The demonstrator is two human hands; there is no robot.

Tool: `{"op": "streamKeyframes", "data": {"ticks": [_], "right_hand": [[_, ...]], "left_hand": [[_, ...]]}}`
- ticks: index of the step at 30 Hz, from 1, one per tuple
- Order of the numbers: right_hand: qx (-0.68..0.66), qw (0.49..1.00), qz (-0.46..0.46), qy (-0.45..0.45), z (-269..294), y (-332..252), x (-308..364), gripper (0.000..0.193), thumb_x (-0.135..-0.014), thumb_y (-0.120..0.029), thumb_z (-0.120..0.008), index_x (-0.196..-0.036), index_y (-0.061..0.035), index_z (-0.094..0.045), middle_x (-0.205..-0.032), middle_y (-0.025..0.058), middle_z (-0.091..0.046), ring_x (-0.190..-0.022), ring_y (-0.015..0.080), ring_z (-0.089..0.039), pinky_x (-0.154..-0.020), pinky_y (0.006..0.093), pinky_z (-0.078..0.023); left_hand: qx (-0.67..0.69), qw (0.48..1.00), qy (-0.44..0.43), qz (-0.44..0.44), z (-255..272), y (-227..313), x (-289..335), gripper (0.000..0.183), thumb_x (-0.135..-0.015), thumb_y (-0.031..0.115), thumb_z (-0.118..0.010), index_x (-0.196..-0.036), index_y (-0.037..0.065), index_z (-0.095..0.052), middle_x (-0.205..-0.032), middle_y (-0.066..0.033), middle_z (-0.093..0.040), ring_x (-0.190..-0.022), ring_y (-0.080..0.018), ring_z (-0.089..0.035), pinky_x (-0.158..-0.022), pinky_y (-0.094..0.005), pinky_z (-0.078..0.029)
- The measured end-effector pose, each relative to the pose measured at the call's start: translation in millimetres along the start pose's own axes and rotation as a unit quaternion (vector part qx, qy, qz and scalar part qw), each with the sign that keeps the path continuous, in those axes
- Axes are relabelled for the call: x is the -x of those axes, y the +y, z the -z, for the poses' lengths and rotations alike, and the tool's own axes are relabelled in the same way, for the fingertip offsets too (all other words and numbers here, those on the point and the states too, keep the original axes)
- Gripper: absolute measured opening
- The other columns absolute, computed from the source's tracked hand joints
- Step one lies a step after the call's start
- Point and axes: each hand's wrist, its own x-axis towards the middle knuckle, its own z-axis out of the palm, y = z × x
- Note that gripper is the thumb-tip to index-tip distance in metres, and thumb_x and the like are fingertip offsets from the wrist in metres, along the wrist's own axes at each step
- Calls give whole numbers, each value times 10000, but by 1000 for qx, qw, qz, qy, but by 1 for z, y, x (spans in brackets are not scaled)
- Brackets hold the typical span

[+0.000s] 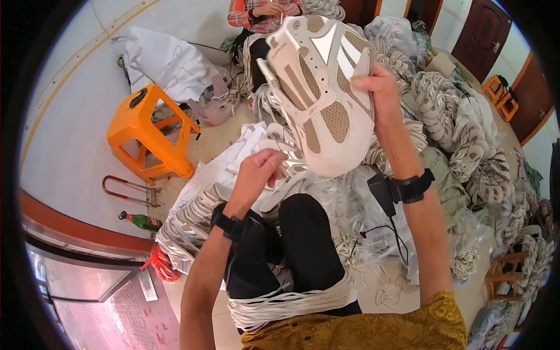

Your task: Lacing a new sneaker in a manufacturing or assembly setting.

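My right hand (380, 93) holds up a white and beige shoe upper (319, 99) by its right edge, fingers closed on it. My left hand (258, 169) sits lower, pinching a thin white strip piece (280, 160) near the upper's bottom left. Both wrists wear black bands. A bundle of white strips (286, 304) lies across my lap over dark trousers.
An orange plastic stool (149, 131) stands at the left. A green bottle (142, 220) lies on the floor. Heaps of white and beige shoe parts (461, 128) fill the right. Another person in a plaid shirt (256, 14) sits opposite. Small wooden stools (507, 274) stand at the right.
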Motion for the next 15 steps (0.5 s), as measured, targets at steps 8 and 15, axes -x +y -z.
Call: {"op": "streamKeyframes", "data": {"ticks": [8,15], "right_hand": [[-188,959,-194,84,-1,76,129,482,-677,-88,-579,-1132,28,-467,-1022,117,-582,-880,213,-592,-803,310,-475],[-240,882,-385,130,34,140,250,516,-623,11,-599,-1123,46,-474,-1037,137,-580,-916,240,-585,-842,352,-459]], "left_hand": [[-89,985,-90,121,31,0,45,288,-871,234,-434,-892,-6,-593,-576,-50,-539,-436,-84,-476,-425,-198,-371],[-122,969,-78,201,-19,-52,109,264,-833,165,-511,-984,-51,-484,-666,-110,-584,-488,-132,-570,-467,-260,-445]]}}
